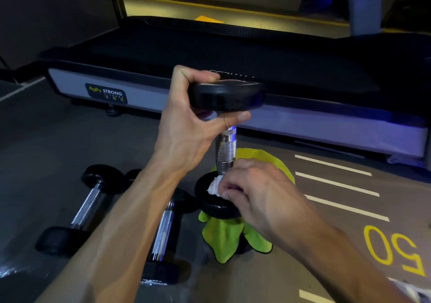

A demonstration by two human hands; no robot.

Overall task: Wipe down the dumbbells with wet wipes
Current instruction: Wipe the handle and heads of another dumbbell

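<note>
Beneath your left hand (191,118), which grips its top head, the dumbbell (225,149) stands upright on a green cloth (224,239) on the floor. Your right hand (254,190), nearer the lower head, pinches a wet wipe (214,186) against it beside the handle's base. Handle axis runs vertical; likely wipe upward next.

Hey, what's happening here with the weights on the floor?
A person is cleaning dumbbells. The left hand grips the top head of an upright dumbbell, which stands on a green cloth. The right hand presses a white wet wipe onto the lower head, near the chrome handle. Two more dumbbells lie on the floor to the left, in front of a treadmill.
</note>
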